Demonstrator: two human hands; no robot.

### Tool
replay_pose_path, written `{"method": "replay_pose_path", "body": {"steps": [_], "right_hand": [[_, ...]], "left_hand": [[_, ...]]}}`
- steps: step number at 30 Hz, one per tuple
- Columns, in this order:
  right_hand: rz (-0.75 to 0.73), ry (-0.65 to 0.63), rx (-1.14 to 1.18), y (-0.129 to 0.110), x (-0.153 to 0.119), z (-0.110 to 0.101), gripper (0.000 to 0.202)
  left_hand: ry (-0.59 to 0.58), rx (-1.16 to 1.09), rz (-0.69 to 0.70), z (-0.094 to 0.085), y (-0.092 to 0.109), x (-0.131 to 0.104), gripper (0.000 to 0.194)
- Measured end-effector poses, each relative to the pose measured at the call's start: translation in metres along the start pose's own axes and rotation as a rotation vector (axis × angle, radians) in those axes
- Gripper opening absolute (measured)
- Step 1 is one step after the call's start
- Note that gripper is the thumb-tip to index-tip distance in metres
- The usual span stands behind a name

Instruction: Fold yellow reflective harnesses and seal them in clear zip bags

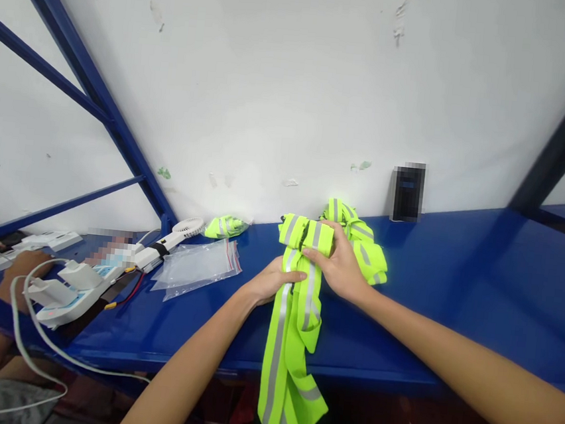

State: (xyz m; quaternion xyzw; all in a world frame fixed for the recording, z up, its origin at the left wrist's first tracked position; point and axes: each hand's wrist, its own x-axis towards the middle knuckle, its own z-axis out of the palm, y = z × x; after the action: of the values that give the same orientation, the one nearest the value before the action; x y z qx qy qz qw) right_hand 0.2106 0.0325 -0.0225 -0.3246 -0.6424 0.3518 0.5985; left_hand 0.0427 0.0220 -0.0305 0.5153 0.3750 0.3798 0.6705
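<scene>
Between my hands is a neon yellow-green reflective strap (277, 345) with silver stripes, its long end draping past the table's front edge. My left hand (274, 279) grips it from the left, thumb laid across the front. Higher up on the right, my right hand (340, 261) pinches the folded top part, where dark clips show. Behind my right hand lies a loose heap of the same yellow-green strapping (366, 247). Farther left, a small bundled strap in clear plastic (226, 226) rests against the wall.
Clear zip bags (200, 264) lie flat on the blue table (459, 289), left of my hands. A white handheld fan (188, 227) and a power strip (77, 295) with plugs and cables are beyond them. A dark, blurred-out object (407, 194) leans on the wall. Another person's arm (16, 280) is at far left.
</scene>
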Motion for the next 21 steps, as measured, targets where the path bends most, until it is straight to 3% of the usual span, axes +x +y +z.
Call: {"method": "replay_pose_path", "body": {"steps": [7, 16, 21], "right_hand": [[0.044, 0.078, 0.056, 0.0049, 0.0058, -0.0011, 0.049], [0.073, 0.109, 0.093, 0.0047, 0.0045, -0.0006, 0.05], [0.207, 0.123, 0.332, -0.0018, 0.0077, 0.001, 0.05]], "left_hand": [[0.134, 0.085, 0.18, -0.001, -0.0043, 0.0034, 0.057], [0.169, 0.072, 0.267, 0.0066, 0.0015, 0.0022, 0.048], [0.157, 0.054, 0.342, 0.0037, 0.0014, 0.0035, 0.052]]}}
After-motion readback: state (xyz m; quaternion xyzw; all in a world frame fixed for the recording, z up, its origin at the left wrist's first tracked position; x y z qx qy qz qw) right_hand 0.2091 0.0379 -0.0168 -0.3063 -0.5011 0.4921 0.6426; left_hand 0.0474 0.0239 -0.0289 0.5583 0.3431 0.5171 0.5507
